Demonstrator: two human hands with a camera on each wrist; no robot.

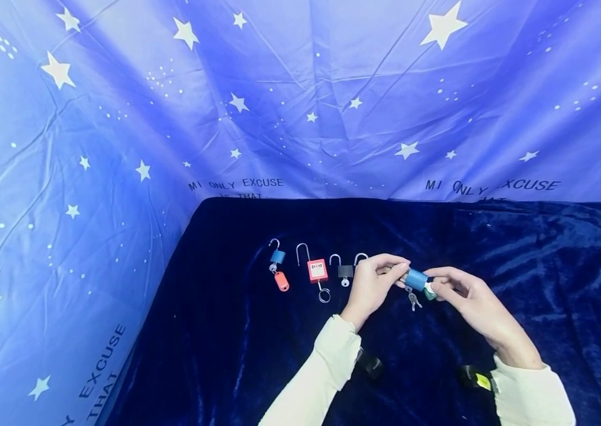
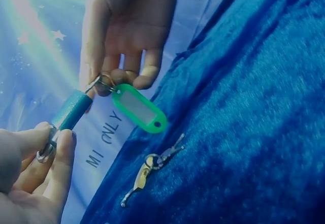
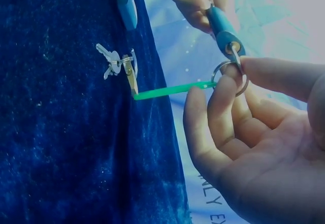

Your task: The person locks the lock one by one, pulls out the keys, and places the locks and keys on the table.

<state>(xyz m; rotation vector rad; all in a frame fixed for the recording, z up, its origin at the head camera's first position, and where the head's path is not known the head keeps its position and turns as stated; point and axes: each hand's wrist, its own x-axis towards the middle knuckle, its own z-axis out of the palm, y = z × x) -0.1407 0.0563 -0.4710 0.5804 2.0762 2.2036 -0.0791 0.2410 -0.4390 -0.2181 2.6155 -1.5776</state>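
Note:
A blue padlock is raised above the dark velvet cloth. My left hand pinches it at the shackle end, as the left wrist view also shows. At its other end a key stands in the keyhole. My right hand pinches that key and its ring between thumb and fingers. From the ring hangs a green key tag. Below, on the cloth, lies a small brass padlock with a pair of keys; in the head view its body is mostly hidden.
Left of my hands lie open padlocks in a row: a blue one with an orange tag, a red one and a dark one with a key. Another open shackle shows behind my left hand. A starry curtain hangs behind the cloth.

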